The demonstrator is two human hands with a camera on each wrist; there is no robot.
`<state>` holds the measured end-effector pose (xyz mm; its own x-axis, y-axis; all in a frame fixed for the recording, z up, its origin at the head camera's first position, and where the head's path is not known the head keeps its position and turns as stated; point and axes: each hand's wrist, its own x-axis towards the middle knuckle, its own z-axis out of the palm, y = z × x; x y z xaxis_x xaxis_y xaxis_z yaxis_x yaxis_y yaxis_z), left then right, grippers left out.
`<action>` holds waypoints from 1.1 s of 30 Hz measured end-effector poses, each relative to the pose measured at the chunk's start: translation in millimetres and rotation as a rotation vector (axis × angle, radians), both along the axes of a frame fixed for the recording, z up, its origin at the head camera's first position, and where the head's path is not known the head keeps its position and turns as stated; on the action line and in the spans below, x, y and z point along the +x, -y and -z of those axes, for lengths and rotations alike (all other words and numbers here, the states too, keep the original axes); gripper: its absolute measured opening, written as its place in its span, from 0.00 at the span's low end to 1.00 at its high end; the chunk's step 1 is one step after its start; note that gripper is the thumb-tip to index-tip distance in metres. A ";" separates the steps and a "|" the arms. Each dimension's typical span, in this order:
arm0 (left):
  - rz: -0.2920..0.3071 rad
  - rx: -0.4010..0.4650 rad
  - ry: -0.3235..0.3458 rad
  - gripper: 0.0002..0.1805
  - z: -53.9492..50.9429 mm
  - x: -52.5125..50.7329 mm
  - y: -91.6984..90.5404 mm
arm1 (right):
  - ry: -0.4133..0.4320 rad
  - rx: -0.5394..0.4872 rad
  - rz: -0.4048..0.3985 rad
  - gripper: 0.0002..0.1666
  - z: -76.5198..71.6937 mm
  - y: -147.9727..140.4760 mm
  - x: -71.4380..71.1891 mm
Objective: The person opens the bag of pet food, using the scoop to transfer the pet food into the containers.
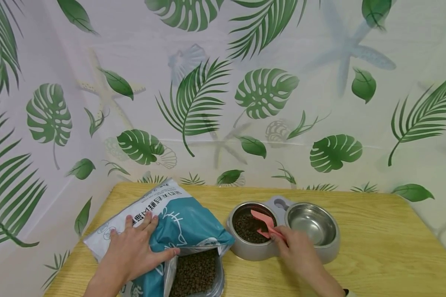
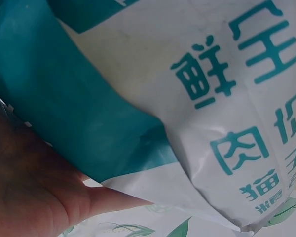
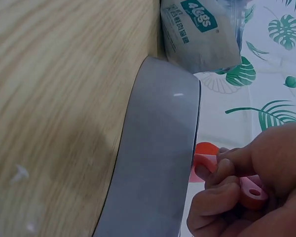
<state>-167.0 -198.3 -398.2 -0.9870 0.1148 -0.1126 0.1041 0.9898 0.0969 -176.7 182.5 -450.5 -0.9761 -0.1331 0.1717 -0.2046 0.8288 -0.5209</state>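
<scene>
A teal and white bag [image 1: 193, 218] lies tilted on the table, its mouth facing the front and brown kibble [image 1: 195, 272] showing inside. My left hand [image 1: 131, 249] rests on the bag with fingers spread; in the left wrist view that hand [image 2: 44, 187] lies along the bag's edge [image 2: 89, 113]. With my right hand [image 1: 299, 251] I grip the handle of a pink scoop [image 1: 264, 218], whose head is in the left steel bowl over brown kibble [image 1: 247, 229]. The right wrist view has the right hand [image 3: 246, 187] pinching the pink handle [image 3: 251, 192] beside the grey bowl stand [image 3: 155, 133].
The right steel bowl [image 1: 312, 225] of the double stand holds nothing visible. Both bowls sit on a wooden table [image 1: 386, 239], to the right of the bag. Behind the table hangs a leaf-patterned cloth [image 1: 208, 165].
</scene>
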 end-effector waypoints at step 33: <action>-0.004 -0.006 0.006 0.64 -0.7 0.1 0.3 | -0.003 -0.288 -0.548 0.08 -15.5 27.4 57.7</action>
<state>-166.9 -198.6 -397.6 -0.9867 0.1104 -0.1196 0.0998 0.9908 0.0912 -119.0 155.1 -435.1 -0.7782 -0.5630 0.2783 -0.5628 0.4285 -0.7068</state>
